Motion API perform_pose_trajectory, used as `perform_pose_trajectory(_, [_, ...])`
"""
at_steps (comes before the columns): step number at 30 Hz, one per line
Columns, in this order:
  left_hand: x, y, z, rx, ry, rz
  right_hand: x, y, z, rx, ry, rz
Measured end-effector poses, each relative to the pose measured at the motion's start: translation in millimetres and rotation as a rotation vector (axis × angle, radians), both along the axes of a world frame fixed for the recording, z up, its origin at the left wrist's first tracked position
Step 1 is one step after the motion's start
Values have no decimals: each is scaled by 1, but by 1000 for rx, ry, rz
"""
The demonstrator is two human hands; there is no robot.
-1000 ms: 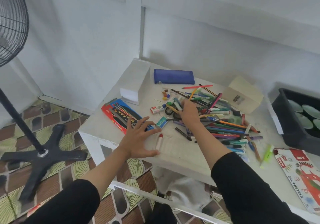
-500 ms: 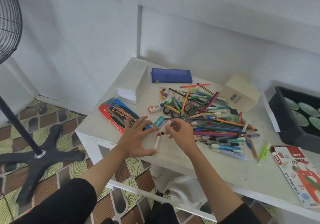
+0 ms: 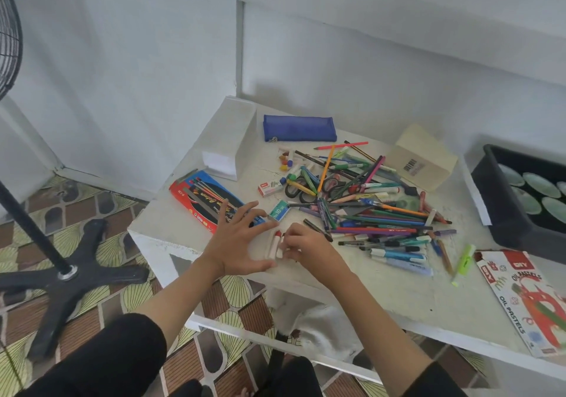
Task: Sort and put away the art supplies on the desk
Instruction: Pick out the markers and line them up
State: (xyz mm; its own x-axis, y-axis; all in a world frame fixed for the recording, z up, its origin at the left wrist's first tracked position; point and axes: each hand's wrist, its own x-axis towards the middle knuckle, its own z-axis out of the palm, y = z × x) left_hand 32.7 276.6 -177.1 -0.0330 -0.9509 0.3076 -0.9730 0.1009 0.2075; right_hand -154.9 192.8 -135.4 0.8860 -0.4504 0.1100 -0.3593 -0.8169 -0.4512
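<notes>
A heap of coloured pencils, pens and markers [image 3: 367, 209] lies tangled with scissors in the middle of the white desk [image 3: 382, 292]. My left hand [image 3: 239, 243] rests spread and flat near the front left edge, its fingertips over a red-and-blue pencil box [image 3: 199, 196]. Just to its right, my right hand [image 3: 306, 246] has its fingers curled and pinches a short white stick, held down beside a red-capped white stick [image 3: 273, 243] lying on the desk. A small teal box [image 3: 279, 209] sits just beyond both hands.
A blue pouch [image 3: 299, 128], a white box [image 3: 232, 145] and a beige box [image 3: 422, 157] stand at the back. An oil pastels box [image 3: 526, 298] lies front right beside a black tray [image 3: 502, 200]. A fan stand [image 3: 61, 261] is on the floor to the left.
My right hand left the heap and came back toward me with a small white stick, down next to the red-capped stick. My left hand stayed spread in place.
</notes>
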Motion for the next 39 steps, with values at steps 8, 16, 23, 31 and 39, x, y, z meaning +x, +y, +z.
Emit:
perform_pose_trajectory(8, [-2,1,2,14,-10,4,4,-4,12,21,125,25])
perform_pose_trajectory(16, [-5,4,7,-20,-51,34,16,-35,34,49,120,-89])
perform_pose_trajectory(23, [-4,3,7,19,-52,35,45,-101,45,-101,8,-293])
perform_pose_trajectory(31, [-1,2,6,69,-69,33,78,-118,40,-408,397,-257])
perform_pose_trajectory(39, [0,1,4,73,-62,36,63,-107,31,-261,-87,-358])
